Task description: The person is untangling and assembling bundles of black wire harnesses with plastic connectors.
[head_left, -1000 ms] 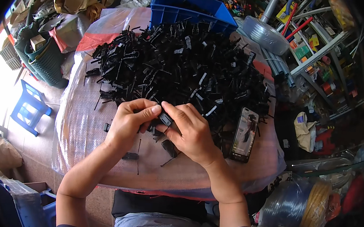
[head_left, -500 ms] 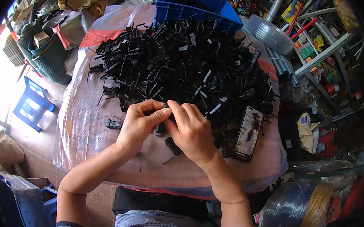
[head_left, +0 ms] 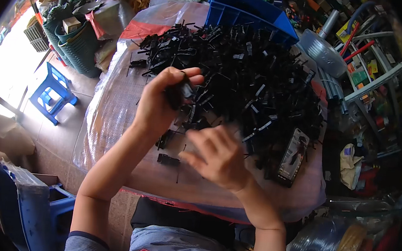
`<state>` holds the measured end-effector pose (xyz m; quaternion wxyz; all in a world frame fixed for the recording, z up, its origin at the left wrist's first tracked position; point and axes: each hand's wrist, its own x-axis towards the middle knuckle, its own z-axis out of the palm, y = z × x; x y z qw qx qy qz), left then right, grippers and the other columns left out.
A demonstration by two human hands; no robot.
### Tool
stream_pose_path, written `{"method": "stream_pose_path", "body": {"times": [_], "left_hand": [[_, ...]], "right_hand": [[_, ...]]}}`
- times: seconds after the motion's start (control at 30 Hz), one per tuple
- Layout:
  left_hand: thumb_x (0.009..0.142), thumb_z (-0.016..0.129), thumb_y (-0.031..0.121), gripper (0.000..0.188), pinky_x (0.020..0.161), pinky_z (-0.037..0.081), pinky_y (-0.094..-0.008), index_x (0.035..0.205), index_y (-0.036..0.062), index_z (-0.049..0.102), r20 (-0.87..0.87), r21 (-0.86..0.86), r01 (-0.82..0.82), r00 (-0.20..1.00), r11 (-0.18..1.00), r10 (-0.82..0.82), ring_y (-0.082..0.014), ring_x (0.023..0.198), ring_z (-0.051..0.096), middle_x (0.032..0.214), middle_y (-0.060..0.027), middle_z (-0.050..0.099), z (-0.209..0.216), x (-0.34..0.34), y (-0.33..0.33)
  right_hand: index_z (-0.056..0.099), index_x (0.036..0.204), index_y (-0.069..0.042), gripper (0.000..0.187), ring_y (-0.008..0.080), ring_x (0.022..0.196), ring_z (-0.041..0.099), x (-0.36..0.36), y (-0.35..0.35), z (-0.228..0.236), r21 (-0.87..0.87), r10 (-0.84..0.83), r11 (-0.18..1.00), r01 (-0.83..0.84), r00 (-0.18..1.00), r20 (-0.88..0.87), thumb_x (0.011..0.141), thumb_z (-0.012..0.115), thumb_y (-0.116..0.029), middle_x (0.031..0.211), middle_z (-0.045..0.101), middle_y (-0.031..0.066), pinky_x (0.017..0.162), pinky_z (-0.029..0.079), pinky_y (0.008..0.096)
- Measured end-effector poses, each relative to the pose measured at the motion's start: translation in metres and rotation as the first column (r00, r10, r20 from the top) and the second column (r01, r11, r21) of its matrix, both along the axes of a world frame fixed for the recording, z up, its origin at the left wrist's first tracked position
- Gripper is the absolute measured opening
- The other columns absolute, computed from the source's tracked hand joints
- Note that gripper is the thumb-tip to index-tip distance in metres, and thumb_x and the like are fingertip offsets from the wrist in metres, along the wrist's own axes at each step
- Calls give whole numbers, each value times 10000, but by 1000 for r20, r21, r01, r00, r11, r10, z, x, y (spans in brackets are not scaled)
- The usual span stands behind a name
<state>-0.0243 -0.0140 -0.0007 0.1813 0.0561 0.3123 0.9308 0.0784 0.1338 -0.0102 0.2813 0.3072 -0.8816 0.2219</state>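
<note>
My left hand [head_left: 161, 92] is raised over the near left edge of a big heap of black plastic parts [head_left: 244, 81]. Its fingers are closed around a black plastic part [head_left: 179, 93] with a shiny face; its exact kind is hard to make out. Lower and to the right, my right hand [head_left: 220, 156] hovers at the heap's near side, thumb and fingers apart, the fingertips blurred. Nothing shows between them. A loose black part [head_left: 167, 160] with a thin stem lies on the pale sheeting [head_left: 124, 166] between my forearms.
Behind the heap stands a blue plastic bin [head_left: 250, 14]. A phone [head_left: 293, 157] leans at the heap's right side. Left, on the floor, are a blue stool [head_left: 53, 93] and a green basket [head_left: 77, 48]. Coiled clear tubing [head_left: 323, 52] and metal frames crowd the right.
My hands have separated: the left rose with the black part in it, while the right came down and lost contact with it. The whole view has shifted, moving the scene rightward.
</note>
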Motion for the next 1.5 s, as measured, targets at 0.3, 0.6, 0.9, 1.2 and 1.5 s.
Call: {"method": "stream_pose_path", "body": {"times": [0.3, 0.6, 0.9, 1.2, 1.5], "left_hand": [[712, 507, 25, 563, 582, 470, -234, 1274, 51, 477, -190, -130, 232, 948, 964, -253, -115, 635, 509, 884, -57, 571, 3, 8, -1], [774, 687, 124, 198, 635, 425, -218, 931, 7, 661, -436, -666, 30, 795, 745, -422, -100, 750, 541, 851, -14, 567, 7, 28, 11], [768, 710, 125, 203, 644, 414, -227, 848, -35, 615, -645, -589, -265, 723, 764, -246, -103, 743, 527, 839, -44, 570, 3, 39, 12], [758, 677, 89, 178, 606, 382, -212, 822, -41, 574, -615, -650, -331, 757, 684, -219, -71, 687, 473, 767, -11, 490, -6, 36, 18], [697, 713, -11, 207, 596, 463, -252, 884, -32, 628, -835, -478, -564, 530, 673, -150, -159, 679, 578, 841, -93, 596, -9, 41, 21]], "right_hand": [[545, 890, -44, 156, 60, 656, 498, -2, 12, 0, -616, 418, 779, 112, 641, 645, 798, 637, -130, 770, 551, 9, 584, 402, 191], [545, 913, -55, 214, 33, 500, 403, -16, 50, 12, -814, 768, 237, 530, 411, 491, 762, 625, -184, 737, 598, 55, 443, 339, 169], [573, 928, -47, 184, 45, 614, 522, -18, 51, 10, -839, 672, 233, 491, 542, 504, 904, 534, -225, 766, 591, 6, 474, 406, 180], [590, 1020, -18, 153, 74, 753, 567, -18, 42, 1, -893, 227, 366, 263, 905, 360, 873, 594, -59, 908, 612, 22, 699, 460, 200], [583, 930, -11, 110, 71, 800, 505, -20, 43, -3, -780, 286, 617, 102, 895, 343, 859, 621, -87, 907, 539, 15, 744, 406, 183]]}}
